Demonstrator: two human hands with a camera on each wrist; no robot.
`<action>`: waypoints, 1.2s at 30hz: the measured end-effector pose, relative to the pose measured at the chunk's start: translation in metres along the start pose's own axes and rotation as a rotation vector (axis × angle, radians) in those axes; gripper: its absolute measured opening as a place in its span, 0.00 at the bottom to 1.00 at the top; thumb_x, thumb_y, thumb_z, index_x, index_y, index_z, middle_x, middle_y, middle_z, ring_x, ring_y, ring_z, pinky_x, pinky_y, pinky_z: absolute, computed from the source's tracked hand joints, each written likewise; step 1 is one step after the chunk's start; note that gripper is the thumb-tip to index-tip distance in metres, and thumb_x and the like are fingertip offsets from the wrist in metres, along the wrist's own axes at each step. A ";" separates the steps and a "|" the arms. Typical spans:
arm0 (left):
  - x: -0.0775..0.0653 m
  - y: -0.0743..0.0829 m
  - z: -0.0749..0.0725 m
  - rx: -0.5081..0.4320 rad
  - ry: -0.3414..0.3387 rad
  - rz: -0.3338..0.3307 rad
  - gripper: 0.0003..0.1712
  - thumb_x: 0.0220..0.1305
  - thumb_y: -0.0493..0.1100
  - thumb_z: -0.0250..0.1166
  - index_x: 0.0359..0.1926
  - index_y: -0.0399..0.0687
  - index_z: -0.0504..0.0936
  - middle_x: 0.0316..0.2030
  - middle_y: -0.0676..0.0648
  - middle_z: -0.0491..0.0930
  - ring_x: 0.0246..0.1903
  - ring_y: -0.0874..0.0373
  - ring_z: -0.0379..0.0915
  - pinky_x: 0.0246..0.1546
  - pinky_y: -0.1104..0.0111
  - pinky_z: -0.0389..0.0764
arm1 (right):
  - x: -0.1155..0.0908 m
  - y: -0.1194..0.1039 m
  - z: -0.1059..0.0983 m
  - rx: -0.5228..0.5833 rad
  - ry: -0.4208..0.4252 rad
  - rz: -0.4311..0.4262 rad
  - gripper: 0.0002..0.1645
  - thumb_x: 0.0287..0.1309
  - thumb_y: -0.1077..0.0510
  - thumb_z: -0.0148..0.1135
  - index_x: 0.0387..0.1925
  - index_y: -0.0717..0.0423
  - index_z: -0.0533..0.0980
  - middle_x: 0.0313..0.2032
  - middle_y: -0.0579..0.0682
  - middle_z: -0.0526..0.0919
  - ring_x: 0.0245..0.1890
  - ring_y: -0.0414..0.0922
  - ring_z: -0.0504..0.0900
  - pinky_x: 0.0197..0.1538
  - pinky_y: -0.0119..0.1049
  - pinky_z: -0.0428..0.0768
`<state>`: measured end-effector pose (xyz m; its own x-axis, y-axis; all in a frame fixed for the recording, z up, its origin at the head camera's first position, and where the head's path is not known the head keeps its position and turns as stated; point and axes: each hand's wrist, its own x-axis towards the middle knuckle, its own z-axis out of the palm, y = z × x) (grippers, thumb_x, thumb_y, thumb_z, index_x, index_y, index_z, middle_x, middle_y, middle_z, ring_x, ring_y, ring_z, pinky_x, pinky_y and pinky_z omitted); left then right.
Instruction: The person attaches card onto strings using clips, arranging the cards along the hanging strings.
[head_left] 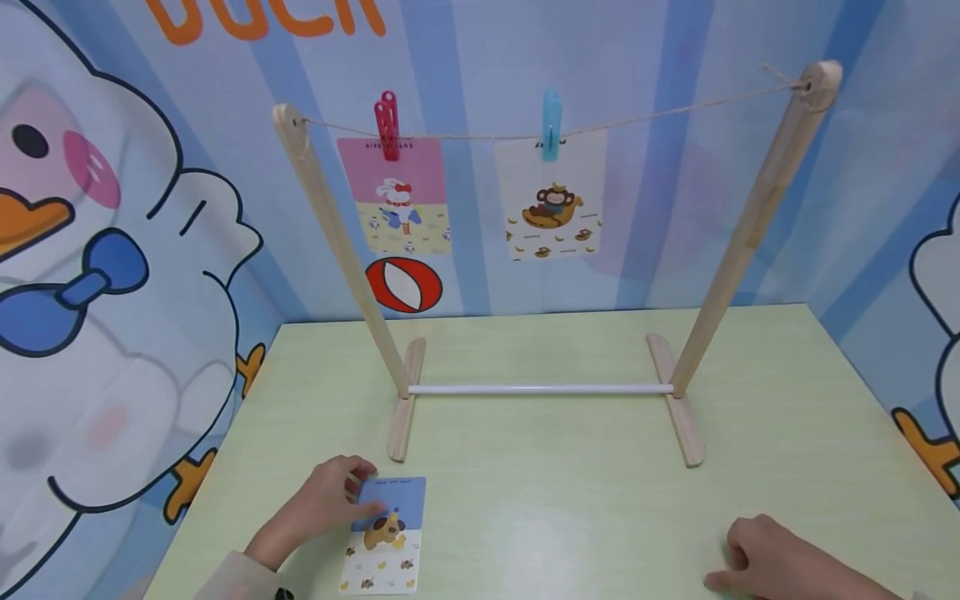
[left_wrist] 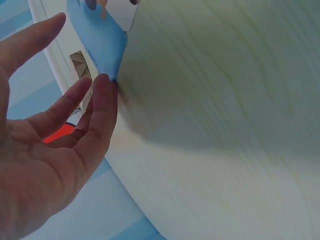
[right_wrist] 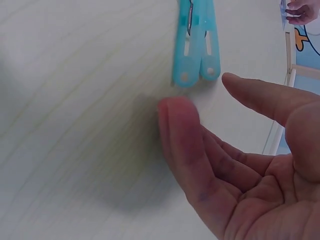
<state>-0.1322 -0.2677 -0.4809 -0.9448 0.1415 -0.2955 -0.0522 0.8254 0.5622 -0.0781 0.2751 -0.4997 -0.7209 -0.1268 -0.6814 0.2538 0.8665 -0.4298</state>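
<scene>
A card [head_left: 385, 550] with a blue top, a white lower part and a cartoon dog lies at the table's front left. My left hand [head_left: 322, 508] is at its upper left, the thumb over the card. In the left wrist view, the left fingertips are right at a corner of the blue card [left_wrist: 102, 42], with the thumb spread apart. At the front right, my right hand [head_left: 780, 558] is low over the table. The right wrist view has a teal clothespin [right_wrist: 186, 62] just beyond its fingertips, between index finger and thumb, neither curled round it.
A wooden stand [head_left: 723, 233] carries a string [head_left: 465, 137] across its two posts. From it hang a pink card [head_left: 427, 179] under a red clothespin [head_left: 387, 125] and a white monkey card [head_left: 517, 183] under a blue clothespin [head_left: 551, 125]. A white rod [head_left: 540, 389] joins the feet.
</scene>
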 end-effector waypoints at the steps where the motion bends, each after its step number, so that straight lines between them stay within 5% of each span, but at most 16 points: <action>1: 0.000 0.000 0.000 0.007 0.001 0.000 0.27 0.51 0.45 0.80 0.49 0.38 0.81 0.38 0.50 0.79 0.36 0.57 0.77 0.36 0.64 0.82 | 0.000 0.000 0.000 0.004 -0.003 0.007 0.25 0.55 0.42 0.72 0.30 0.59 0.74 0.26 0.52 0.73 0.26 0.45 0.72 0.32 0.36 0.70; 11: 0.000 0.003 0.003 0.072 0.021 -0.038 0.28 0.48 0.44 0.81 0.49 0.40 0.81 0.39 0.49 0.77 0.39 0.56 0.75 0.40 0.62 0.82 | 0.004 0.003 0.004 -0.003 0.009 0.018 0.25 0.55 0.43 0.72 0.31 0.59 0.74 0.27 0.53 0.72 0.27 0.46 0.72 0.32 0.37 0.70; 19: -0.002 0.000 0.007 0.096 0.033 0.013 0.29 0.46 0.43 0.82 0.48 0.41 0.81 0.39 0.48 0.73 0.40 0.56 0.73 0.42 0.61 0.81 | 0.001 -0.001 0.005 0.009 0.009 -0.028 0.20 0.57 0.49 0.72 0.28 0.59 0.74 0.24 0.52 0.74 0.25 0.44 0.72 0.31 0.37 0.71; 36: -0.004 0.002 0.007 0.144 0.058 0.023 0.28 0.45 0.44 0.83 0.47 0.42 0.81 0.37 0.49 0.72 0.37 0.56 0.70 0.41 0.62 0.79 | -0.006 0.006 0.009 0.040 -0.066 0.038 0.31 0.57 0.35 0.67 0.34 0.60 0.72 0.29 0.54 0.72 0.28 0.47 0.73 0.34 0.38 0.71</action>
<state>-0.1260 -0.2625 -0.4843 -0.9624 0.1334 -0.2365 0.0129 0.8925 0.4509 -0.0668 0.2765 -0.5031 -0.6667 -0.1268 -0.7344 0.3068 0.8514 -0.4255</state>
